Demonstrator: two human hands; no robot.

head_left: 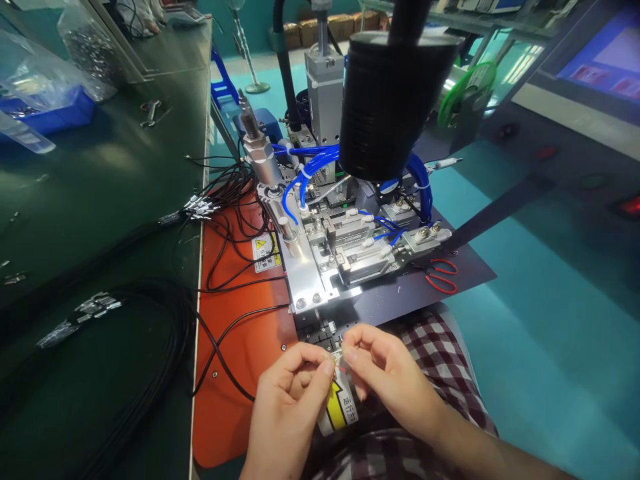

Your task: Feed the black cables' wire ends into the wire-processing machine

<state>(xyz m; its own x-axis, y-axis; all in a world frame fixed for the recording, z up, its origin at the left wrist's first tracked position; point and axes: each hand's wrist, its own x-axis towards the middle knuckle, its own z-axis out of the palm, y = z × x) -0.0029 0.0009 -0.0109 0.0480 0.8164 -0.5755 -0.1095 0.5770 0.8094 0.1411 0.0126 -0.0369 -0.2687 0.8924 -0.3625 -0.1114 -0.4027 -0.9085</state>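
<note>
Two pinches: your left hand (293,403) and right hand (390,375) grasp fine wires (342,368), at the left's two o'clock, the right's nine o'clock.

Fine wire ends (341,367), pale and reddish, too small to make out fully, are pinched between both hands (295,387) (383,367).

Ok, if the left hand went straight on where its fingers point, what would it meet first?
Most likely the right hand, its fingers just ahead, though the picture leaves the depth between them unclear.
</note>
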